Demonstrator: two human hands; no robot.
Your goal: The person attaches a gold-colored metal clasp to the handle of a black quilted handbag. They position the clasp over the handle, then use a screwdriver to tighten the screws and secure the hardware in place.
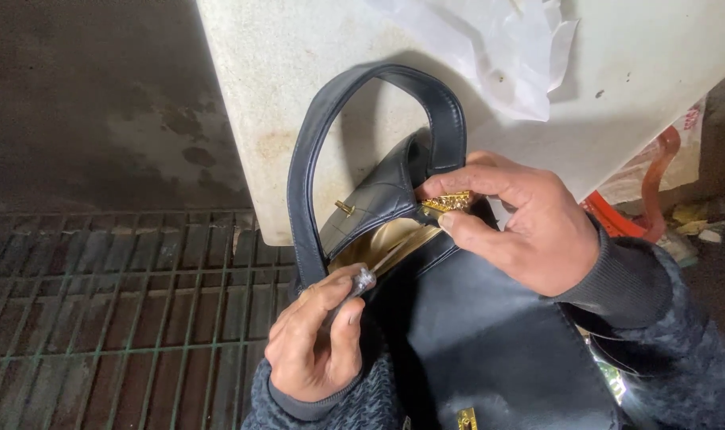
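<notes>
The gold clasp [448,202] sits at the mouth of the black handbag [490,334], on the edge of the opened flap, and its long axis runs roughly left to right across the bag, tilting slightly up toward the right. You have it pinched in your right hand [522,227]: the fingers [466,181] come over it from above and the right, the thumb presses up from just below, so the grip closes narrow across the clasp's short side. That hand is the nearer one by far; it is touching the piece.

Below and to the left of the clasp, the bag's pale gold lining [386,243] shows through the open mouth. A small gold stud [344,208] stands on the quilted panel left of the clasp, apart from it. The looped black handle [354,95] arches above the clasp.

Your left hand [315,342] lies lower left of the clasp, near the bag's left edge, its fingers curled tight around a small silvery tool [364,280] whose tip points up and right toward the mouth of the bag, short of the clasp.

Behind the handle is a stained white desk [299,64] with crumpled white paper [498,48] on it. Left of the bag, a metal floor grate [116,310] runs under your left hand.
</notes>
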